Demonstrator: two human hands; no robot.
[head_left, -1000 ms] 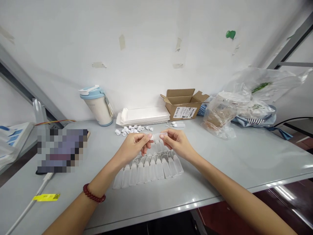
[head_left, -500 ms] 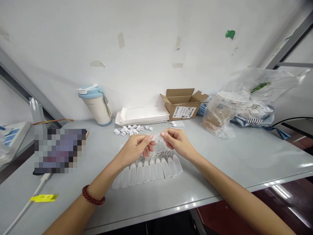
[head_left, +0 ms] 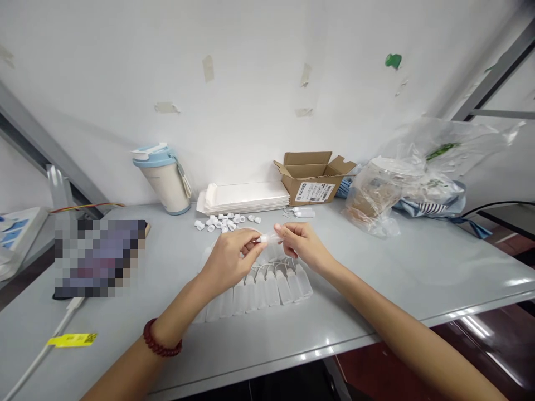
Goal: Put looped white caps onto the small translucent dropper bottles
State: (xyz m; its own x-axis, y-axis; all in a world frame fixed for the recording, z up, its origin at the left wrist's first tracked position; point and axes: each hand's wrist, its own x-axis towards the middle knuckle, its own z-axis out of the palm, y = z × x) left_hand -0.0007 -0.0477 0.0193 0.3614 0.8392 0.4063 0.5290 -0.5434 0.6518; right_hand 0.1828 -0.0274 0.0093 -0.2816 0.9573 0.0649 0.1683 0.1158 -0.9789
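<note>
Head view, clock read from the held bottle. My left hand pinches the white end of a small clear bottle between thumb and fingers; can't tell if that end is cap or neck. My right hand grips the other end, thumb on top, fingers curled under. Bottle sits roughly level between both hands, raised over the table. Red bracelet on my left wrist, at 8 o'clock.

At 6 o'clock I have a front row of bottles lying side by side, thin white tubes at their far ends; my left hand and arm cover part of the row. More clear bottles show right under my hands, partly hidden.

Loose white caps at 10 o'clock, bunched up. White flat stack at 11, against the wall. Open cardboard box at 1, with one more small bottle just in front of it. Clear plastic bag at 2, something brown inside. Blue-lidded cup at 10, beyond the caps. Pixelated phone at 9, white cable with a yellow tag at 8.
</note>
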